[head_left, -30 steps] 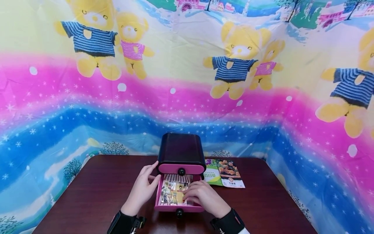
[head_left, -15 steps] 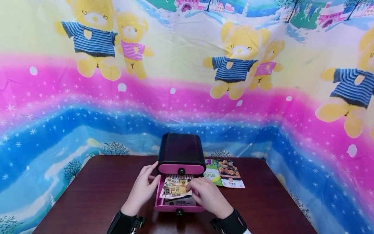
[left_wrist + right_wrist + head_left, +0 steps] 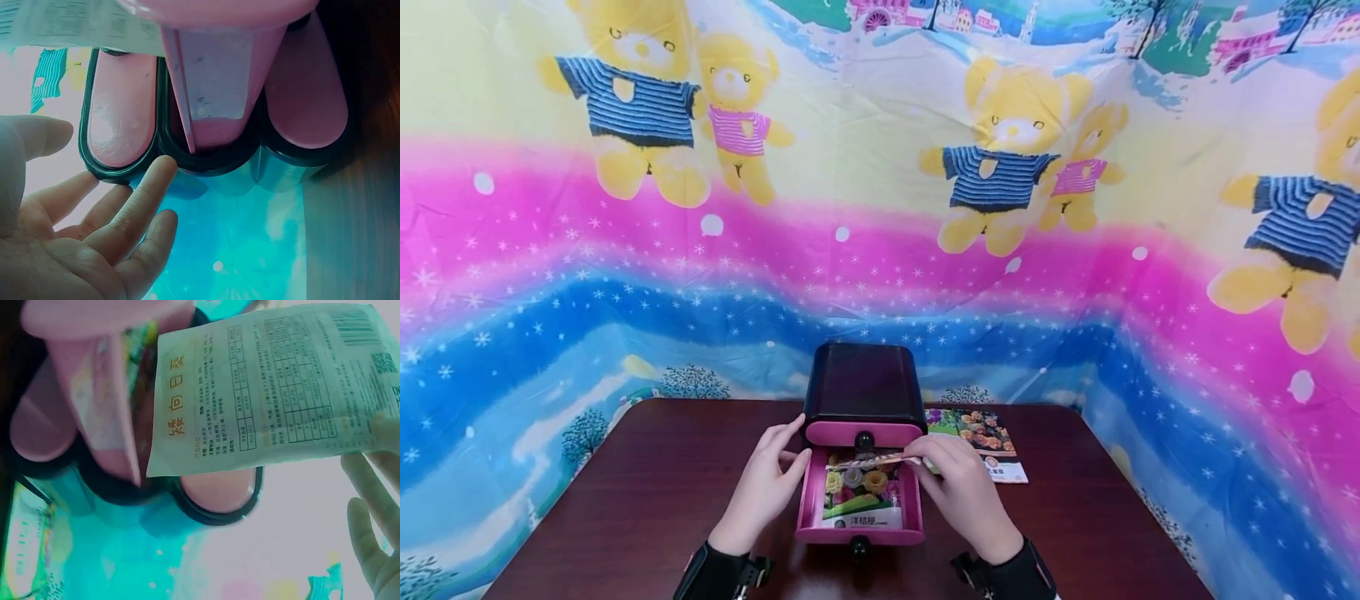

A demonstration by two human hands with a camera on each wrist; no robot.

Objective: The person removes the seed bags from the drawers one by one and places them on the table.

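A small black drawer box with pink fronts stands on the table, its middle pink drawer pulled out. In that drawer lies a flower-printed seed packet. My left hand touches the box's left side with fingers extended, palm facing the box in the left wrist view. My right hand pinches one end of another seed packet between thumb and fingers. This packet is held above the drawer, seen nearly edge-on from the head; its back, with printed text and tables, faces the right wrist camera.
To the right of the box, two seed packets lie on the table: a green packet and an orange-flowered packet, partly hidden by the right hand. Brown tabletop surrounds the box. Behind it hangs a bear-patterned cloth.
My right hand has lifted the upper packet out of the drawer, tilting it up and moving slightly right. The flower-printed packet beneath is uncovered. My left hand has stayed in place.
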